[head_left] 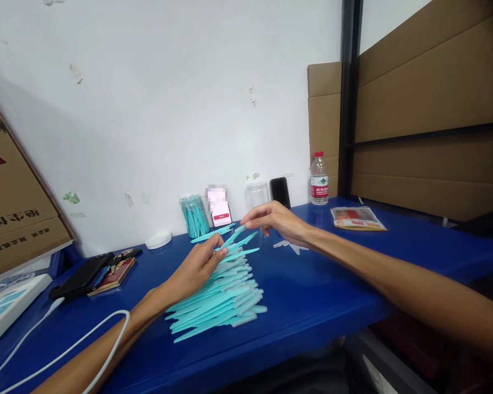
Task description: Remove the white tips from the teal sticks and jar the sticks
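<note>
My left hand is closed round the handle of a turquoise eyebrow razor, just above the far end of a pile. At the razor's other end, the thumb and fingertips of my right hand pinch its pale tip. Below and beside my left hand lies a pile of similar turquoise razors, stacked side by side with their pale ends to the right. A few more loose razors rest behind my left hand. Under my right wrist are several small translucent pieces, which look like blade covers.
Along the wall stand a clear jar of razors, a lit phone, a clear jar, a black object and a water bottle. A food packet lies right; a white lid, black case and white cable are left.
</note>
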A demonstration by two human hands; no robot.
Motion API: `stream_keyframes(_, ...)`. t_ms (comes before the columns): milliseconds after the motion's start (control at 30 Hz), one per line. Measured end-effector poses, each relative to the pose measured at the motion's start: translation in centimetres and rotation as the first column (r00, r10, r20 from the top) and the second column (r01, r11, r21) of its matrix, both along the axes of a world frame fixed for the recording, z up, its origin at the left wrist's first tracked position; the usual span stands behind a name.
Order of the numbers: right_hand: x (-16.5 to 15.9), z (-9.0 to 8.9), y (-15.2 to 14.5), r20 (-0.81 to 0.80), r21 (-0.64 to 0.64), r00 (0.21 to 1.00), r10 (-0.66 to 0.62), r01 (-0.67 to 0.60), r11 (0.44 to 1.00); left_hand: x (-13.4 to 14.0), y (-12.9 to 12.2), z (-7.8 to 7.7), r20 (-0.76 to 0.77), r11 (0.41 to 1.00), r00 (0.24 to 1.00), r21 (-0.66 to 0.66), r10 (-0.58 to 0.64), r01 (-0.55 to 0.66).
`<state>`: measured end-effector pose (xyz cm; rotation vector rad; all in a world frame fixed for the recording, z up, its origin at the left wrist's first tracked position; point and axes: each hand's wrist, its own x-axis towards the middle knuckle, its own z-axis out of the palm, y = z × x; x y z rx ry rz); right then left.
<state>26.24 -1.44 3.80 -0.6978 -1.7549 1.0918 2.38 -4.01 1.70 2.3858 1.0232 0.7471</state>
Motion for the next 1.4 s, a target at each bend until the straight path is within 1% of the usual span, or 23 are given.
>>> stream_keyframes(100,0.2,-0.1,0.5,0.009,0.018,1.0,-0.022,0.022,1.0,-0.3,0.5,-0.1,0.038,1.0,0.999,0.0,0.023,-0.023)
stream_keyframes(167,0.7,-0.2,1.3,0.048,0.065,0.99,-0.129,0.126,0.99,-0.8,1.0,-0.1,0.07,0.998,0.996,0.014,0.058,-0.059)
stream_keyframes(200,1.0,-0.3,1.8,0.096,0.131,0.972,-0.216,0.203,0.97,-1.1,1.3,-0.1,0.088,0.997,0.993,0.019,0.079,-0.081)
stream_keyframes(233,1.4,-0.4,2.3,0.155,0.225,0.935,-0.319,0.281,0.933,-1.3,1.6,-0.2,0.104,0.995,0.99,0.019,0.099,-0.101)
stream_keyframes(267,1.9,-0.4,2.8,0.222,0.341,0.875,-0.429,0.343,0.875,-1.6,1.8,-0.2,0.115,0.993,0.987,0.014,0.115,-0.117)
stream_keyframes(300,2.5,-0.5,3.3,0.295,0.449,0.799,-0.524,0.368,0.814,-1.8,2.0,-0.2,0.124,0.992,0.984,0.008,0.128,-0.13)
stream_keyframes(333,3.0,-0.6,3.7,0.37,0.525,0.717,-0.591,0.363,0.77,-1.9,2.2,-0.3,0.131,0.99,0.982,0.004,0.137,-0.138)
stream_keyframes(367,3.6,-0.7,4.1,0.449,0.564,0.641,-0.623,0.338,0.754,-2.0,2.3,-0.3,0.133,0.99,0.981,0.004,0.143,-0.144)
stream_keyframes(400,4.1,-0.8,4.4,0.524,0.571,0.579,-0.624,0.304,0.762,-2.1,2.4,-0.3,0.13,0.989,0.98,0.011,0.148,-0.15)
stream_keyframes(433,4.5,-0.9,4.6,0.585,0.558,0.541,-0.605,0.272,0.784,-2.1,2.6,-0.3,0.122,0.987,0.981,0.024,0.154,-0.158)
stream_keyframes(467,4.8,-1.0,4.7,0.628,0.535,0.526,-0.573,0.243,0.809,-2.2,2.7,-0.2,0.11,0.985,0.98,0.047,0.163,-0.169)
stream_keyframes(500,5.0,-1.2,4.8,0.654,0.509,0.53,-0.54,0.219,0.832,-2.4,2.8,-0.1,0.09,0.98,0.98,0.077,0.179,-0.186)
stream_keyframes(567,5.1,-1.5,5.0,0.663,0.472,0.568,-0.488,0.188,0.861,-2.9,3.3,0.1,0.031,0.96,0.973,0.154,0.23,-0.232)
stream_keyframes(633,5.1,-1.8,5.1,0.658,0.454,0.597,-0.459,0.172,0.874,-3.8,4.0,0.3,-0.039,0.937,0.957,0.223,0.286,-0.271)
stream_keyframes(700,4.9,-1.9,5.1,0.665,0.454,0.597,-0.449,0.155,0.877,-4.7,4.8,0.3,-0.101,0.929,0.947,0.249,0.306,-0.274)
stream_keyframes(800,4.4,-1.8,5.1,0.63,0.506,0.591,-0.505,0.181,0.843,-5.4,5.7,-0.1,-0.133,0.945,0.949,0.205,0.285,-0.255)
stream_keyframes(833,4.2,-1.8,5.0,0.591,0.528,0.609,-0.529,0.203,0.824,-5.3,5.7,-0.2,-0.129,0.953,0.954,0.174,0.272,-0.249)
stream_keyframes(900,3.5,-1.7,4.6,0.496,0.548,0.688,-0.529,0.224,0.806,-4.8,5.3,-0.3,-0.104,0.967,0.965,0.104,0.243,-0.232)
stream_keyframes(1000,2.2,-1.7,3.7,0.401,0.544,0.818,-0.413,0.15,0.826,-3.4,3.9,0.0,-0.057,0.985,0.984,0.018,0.172,-0.171)
stream_keyframes(1100,1.0,-1.9,2.7,0.375,0.54,0.877,-0.302,0.058,0.839,-2.3,2.7,0.3,-0.03,0.994,0.994,-0.016,0.108,-0.108)
stream_keyframes(1233,0.3,-2.0,2.0,0.404,0.533,0.877,-0.261,0.006,0.846,-1.9,2.2,0.2,-0.017,0.996,0.996,-0.033,0.085,-0.086)
stream_keyframes(1333,0.3,-1.8,1.8,0.438,0.548,0.853,-0.284,-0.003,0.837,-2.0,2.5,0.1,0.001,0.994,0.996,-0.058,0.095,-0.094)
stream_keyframes(1400,0.4,-1.7,1.8,0.435,0.573,0.84,-0.324,0.019,0.819,-2.2,2.8,0.1,0.018,0.99,0.993,-0.083,0.114,-0.112)
